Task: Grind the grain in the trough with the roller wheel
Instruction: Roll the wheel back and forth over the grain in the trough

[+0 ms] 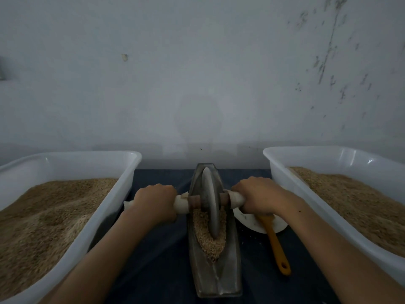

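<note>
Left hand (154,201) and right hand (255,197) each grip the axle, fingers curled round it; wheel (210,201) stands in the trough (215,279); grain (210,242) looks mostly whole, so grinding seems barely begun.

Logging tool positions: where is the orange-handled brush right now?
In the head view, the orange-handled brush lies right of the trough, its head on a white plate under the right hand.

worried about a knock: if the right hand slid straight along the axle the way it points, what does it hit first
The right hand points inward along the axle, so it would likely meet the wheel first.
</note>
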The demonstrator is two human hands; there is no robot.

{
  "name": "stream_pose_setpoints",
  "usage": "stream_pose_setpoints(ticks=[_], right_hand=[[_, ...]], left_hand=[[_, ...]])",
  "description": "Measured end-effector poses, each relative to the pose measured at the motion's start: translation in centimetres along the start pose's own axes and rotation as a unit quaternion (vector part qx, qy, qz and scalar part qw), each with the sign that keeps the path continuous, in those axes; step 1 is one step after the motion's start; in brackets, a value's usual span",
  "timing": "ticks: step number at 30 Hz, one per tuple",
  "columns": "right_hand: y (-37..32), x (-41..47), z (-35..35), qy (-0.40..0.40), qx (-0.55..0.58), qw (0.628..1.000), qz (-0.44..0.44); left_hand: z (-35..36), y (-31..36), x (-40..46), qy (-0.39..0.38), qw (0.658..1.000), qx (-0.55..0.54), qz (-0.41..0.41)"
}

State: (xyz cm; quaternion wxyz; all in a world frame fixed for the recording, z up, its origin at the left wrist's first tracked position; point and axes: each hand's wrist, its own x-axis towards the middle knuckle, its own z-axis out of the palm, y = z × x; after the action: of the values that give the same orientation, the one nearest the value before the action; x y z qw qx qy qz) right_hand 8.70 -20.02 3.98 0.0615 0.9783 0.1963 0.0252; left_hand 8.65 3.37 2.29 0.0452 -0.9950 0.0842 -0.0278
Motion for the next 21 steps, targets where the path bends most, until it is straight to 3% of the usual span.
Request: stream_pose_setpoints(ticks=[3,9,12,15,21], right_hand=[[0.0,0.1,0.3,0.016,-0.004,1.0,0.006],[0.2,1.0,2.3,0.156,-0.001,0.987,0.027],[0.4,1.2,2.7,0.162,0.01,0.986,0.033],[0.4,1.0,2.3,0.137,0.003,0.99,0.027],[-0.1,0.3,0.1,0.009,-0.011,1.0,0.008]], left_hand=[[0.3,0.1,0.2,0.023,1.0,-0.003,-0.008],[1.3,0.5,0.2,0.174,0.985,-0.005,-0.012],[1.5,0.6,0.2,0.203,0.979,0.006,-0.007],[1.2,0.4,0.3,0.158,0.987,0.003,-0.002],[0.2,-0.2,0.1,-0.01,1.0,-0.017,0.004]])
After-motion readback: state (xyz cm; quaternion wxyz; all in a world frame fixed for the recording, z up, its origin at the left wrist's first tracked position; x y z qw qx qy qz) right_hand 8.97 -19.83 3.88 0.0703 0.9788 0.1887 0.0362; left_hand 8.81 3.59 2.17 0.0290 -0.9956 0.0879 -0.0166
